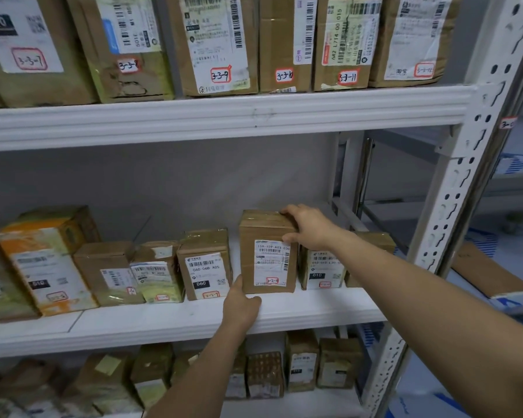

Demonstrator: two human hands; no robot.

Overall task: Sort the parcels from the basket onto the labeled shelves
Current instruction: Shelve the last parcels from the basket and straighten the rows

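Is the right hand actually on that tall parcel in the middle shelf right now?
Touching. The head view shows the right hand gripping the top right corner of the tall parcel, fingers over the top edge and thumb on the front face.

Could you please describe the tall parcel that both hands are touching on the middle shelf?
The tall parcel is a brown cardboard box, taped over its top, standing upright on the middle shelf between shorter boxes. Its white shipping label faces forward above a small red-bordered tag. The right hand grips its top right corner; the left hand touches its lower left corner.
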